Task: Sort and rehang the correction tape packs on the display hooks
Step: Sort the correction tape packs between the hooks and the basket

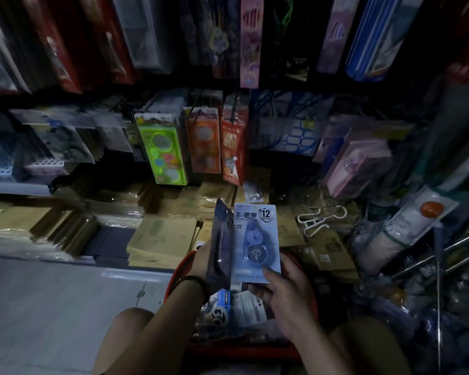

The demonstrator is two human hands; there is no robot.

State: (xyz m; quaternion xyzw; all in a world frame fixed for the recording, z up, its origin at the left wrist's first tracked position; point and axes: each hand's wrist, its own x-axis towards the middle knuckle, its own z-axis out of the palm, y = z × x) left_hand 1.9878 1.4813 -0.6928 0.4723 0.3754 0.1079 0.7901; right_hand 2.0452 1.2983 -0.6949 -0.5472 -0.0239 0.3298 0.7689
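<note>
The right hand (290, 296) holds a flat light blue card pack of correction tape (255, 239) with a clear plastic bubble on its front. Its grip pinches the pack's bottom edge, with the thumb on the front and the fingers behind, so the pack stands up above the hand. The left hand (202, 259) has its grip closed on a darker shiny pack (220, 247), which is turned side-on and touches the blue one. Both packs are over a red basket with a curved rim (173, 277), and more packs (224, 309) lie inside it.
</note>
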